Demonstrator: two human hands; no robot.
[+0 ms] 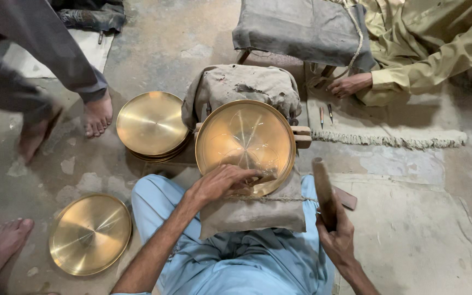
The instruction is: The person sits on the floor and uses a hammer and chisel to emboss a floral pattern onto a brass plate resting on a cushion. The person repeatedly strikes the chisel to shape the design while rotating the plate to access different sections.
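Sitting nearest the camera in pale blue trousers (236, 262), knees spread on the concrete floor (411, 240). Gripping a wooden mallet (323, 188) in the right hand (337, 235), fingers wrapped tight around the handle's lower end, head pointing up and away, just off the right edge of the padded block (252, 213). Pressing the left hand (222, 183) down on the near rim of a round brass plate (245, 143), fingers bunched together around a small tool, too hidden to be told exactly, its tip touching the plate's inner face. Lying tilted on the cloth-wrapped block, the plate's far edge leaning against a grey sack-covered support (241, 87), faint scratched lines crossing its centre. Resting just beside the block's left edge, a stack of brass plates (152, 125); lying flat further out near the floor's lower left corner, a single brass plate (90, 234). Standing around the left side, bare feet (98, 114) of other people. Sitting at the upper right, another person in olive clothing, one hand (349, 84) resting on a fringed mat (389, 139), two thin punches (325, 113) lying close by.
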